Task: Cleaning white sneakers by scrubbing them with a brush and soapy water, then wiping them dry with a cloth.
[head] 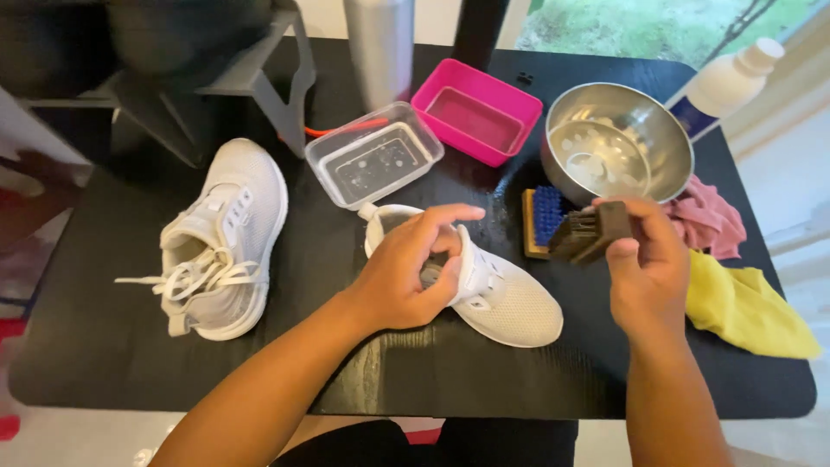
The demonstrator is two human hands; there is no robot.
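The left hand (406, 277) covers the collar and heel of the near white sneaker (506, 303), so its opening cannot be seen. The right hand (644, 268) hides much of the dark brush (588, 235) it grips; the bristles are too blurred to make out. Behind that, the blue-bristled brush (543, 218) is half hidden by the dark one and the steel bowl (644, 121). The white bottle (722, 86) at far right is cut off by the top edge, and so is the grey cylinder (379, 47). At far left, dark blurred shapes (130, 43) cannot be told. Both forearms run off the bottom edge.
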